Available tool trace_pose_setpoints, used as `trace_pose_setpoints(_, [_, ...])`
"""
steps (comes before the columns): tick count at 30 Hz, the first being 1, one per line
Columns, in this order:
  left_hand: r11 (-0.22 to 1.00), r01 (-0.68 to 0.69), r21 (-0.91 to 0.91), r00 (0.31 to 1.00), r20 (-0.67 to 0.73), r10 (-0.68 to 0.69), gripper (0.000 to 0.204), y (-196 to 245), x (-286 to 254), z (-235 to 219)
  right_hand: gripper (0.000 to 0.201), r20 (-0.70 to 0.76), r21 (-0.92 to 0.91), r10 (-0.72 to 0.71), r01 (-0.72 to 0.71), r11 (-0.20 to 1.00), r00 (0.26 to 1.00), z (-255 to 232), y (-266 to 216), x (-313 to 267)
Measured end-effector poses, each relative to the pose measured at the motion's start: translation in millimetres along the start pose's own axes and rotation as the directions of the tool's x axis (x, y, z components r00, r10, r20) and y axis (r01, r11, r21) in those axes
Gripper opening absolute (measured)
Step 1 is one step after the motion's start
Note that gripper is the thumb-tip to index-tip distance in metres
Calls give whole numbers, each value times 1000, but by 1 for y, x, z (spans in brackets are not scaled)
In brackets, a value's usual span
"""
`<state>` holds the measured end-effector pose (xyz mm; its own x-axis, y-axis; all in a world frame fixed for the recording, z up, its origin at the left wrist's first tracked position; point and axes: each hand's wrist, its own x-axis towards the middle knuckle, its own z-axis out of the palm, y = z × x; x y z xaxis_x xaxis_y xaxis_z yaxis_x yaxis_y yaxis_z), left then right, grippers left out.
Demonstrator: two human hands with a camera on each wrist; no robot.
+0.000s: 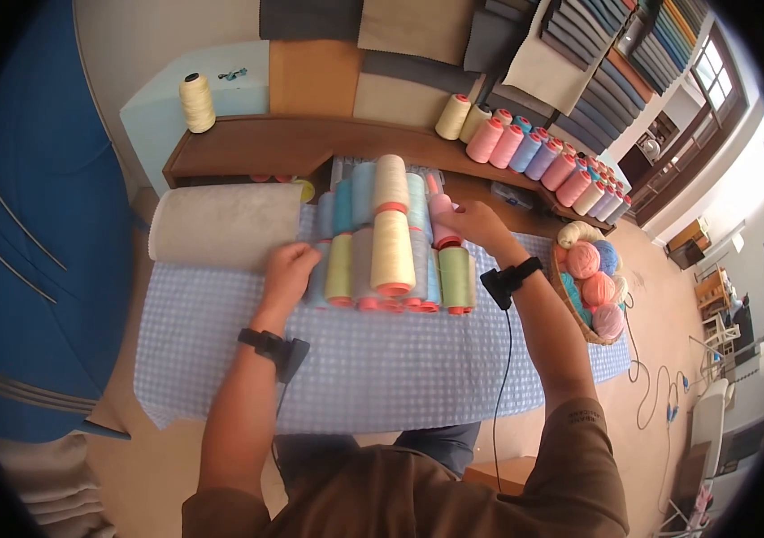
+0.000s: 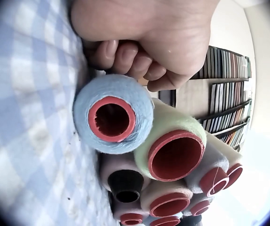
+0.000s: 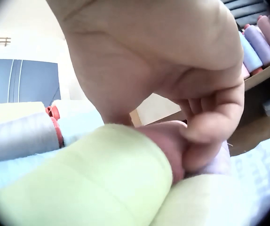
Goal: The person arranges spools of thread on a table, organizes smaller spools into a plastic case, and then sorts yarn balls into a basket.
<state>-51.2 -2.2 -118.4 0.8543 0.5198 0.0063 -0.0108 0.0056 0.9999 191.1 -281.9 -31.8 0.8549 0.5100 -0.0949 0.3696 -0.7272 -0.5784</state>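
Cones of thread lie stacked in a pile, with a pale yellow cone (image 1: 393, 251) and a cream cone (image 1: 391, 182) along its top. On its right side my right hand (image 1: 482, 226) holds a pink cone (image 1: 441, 208), fingers and thumb bent around it. A pale green cone (image 3: 92, 183) fills the front of the right wrist view and partly hides the pink one. At the pile's left, my left hand (image 1: 290, 272) has its fingers curled in, right beside a light blue cone (image 2: 142, 110) with a red core. Nothing shows inside that hand.
A blue-checked cloth (image 1: 355, 377) covers the table. Left of the pile lies a wide off-white roll (image 1: 225, 224). A basket (image 1: 570, 300) of yarn balls sits at the right edge. Behind, a brown shelf (image 1: 265, 143) carries more cones (image 1: 507, 145).
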Motion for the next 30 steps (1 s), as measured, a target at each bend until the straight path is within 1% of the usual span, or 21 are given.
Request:
trace_pose_setpoints(1, [1000, -2, 6, 1000, 5, 2, 30, -1, 0, 0, 54, 1, 103, -2, 2, 995, 1000, -2, 1, 0])
trace_pose_setpoints(2, [1000, -6, 12, 1000, 10, 6, 30, -2, 0, -1, 51, 16, 244, 15, -18, 970, 1000, -7, 3, 1])
trace_pose_setpoints(4, [1000, -8, 11, 1000, 15, 8, 30, -2, 3, -1, 47, 56, 505, 40, -63, 861, 998, -18, 6, -1])
trace_pose_setpoints(5, [1000, -6, 3, 1000, 15, 6, 30, -3, 3, -1, 43, 12, 571, 6, -12, 821, 1000, -23, 7, 3])
trace_pose_setpoints(6, [1000, -1, -5, 1000, 16, 1, 30, -4, 3, 0, 44, -147, 540, -2, 82, 838, 989, -23, 5, 10])
trace_pose_setpoints(7, [1000, -15, -4, 1000, 13, 15, 30, -6, 3, -1, 46, -302, 495, -13, 169, 852, 953, -21, 4, 19])
trace_pose_setpoints(8, [1000, -29, -2, 1000, 11, 29, 30, -7, 4, 0, 48, -451, 437, -27, 247, 865, 892, -19, 3, 27])
trace_pose_setpoints(9, [999, -45, 0, 999, 10, 45, 30, -9, 4, 0, 50, -547, 340, -27, 251, 906, 837, -18, 2, 35])
trace_pose_setpoints(11, [999, -40, 15, 999, 13, 39, 30, -6, 3, 1, 54, -715, 136, -66, 230, 964, 697, -17, -5, 53])
trace_pose_setpoints(14, [998, -54, 18, 998, 20, 53, 31, -6, 4, 0, 54, -758, 56, -75, 179, 982, 648, -12, -8, 76])
trace_pose_setpoints(17, [998, -56, 26, 998, 17, 56, 32, -7, 4, 0, 50, -828, -82, -160, 167, 983, 538, -3, -3, 98])
trace_pose_setpoints(20, [999, -49, 13, 999, 20, 48, 32, -9, 6, 0, 45, -839, -61, -132, 150, 987, 528, 0, 1, 112])
trace_pose_setpoints(23, [1000, -26, -4, 1000, 16, 26, 31, -7, 4, 0, 35, -783, 5, -21, 40, 999, 622, -2, -1, 118])
trace_pose_setpoints(26, [1000, -8, -17, 1000, 16, 9, 31, -1, 1, 1, 29, -745, 87, 28, 55, 995, 666, -2, -2, 117])
trace_pose_setpoints(29, [999, -2, -39, 1000, 20, 3, 31, 0, 1, 2, 26, -762, 66, 7, 67, 996, 648, -5, 2, 121])
trace_pose_setpoints(30, [999, 0, -47, 1000, 21, 1, 30, 0, 1, 2, 26, -746, 83, 16, 68, 994, 665, -6, 5, 120])
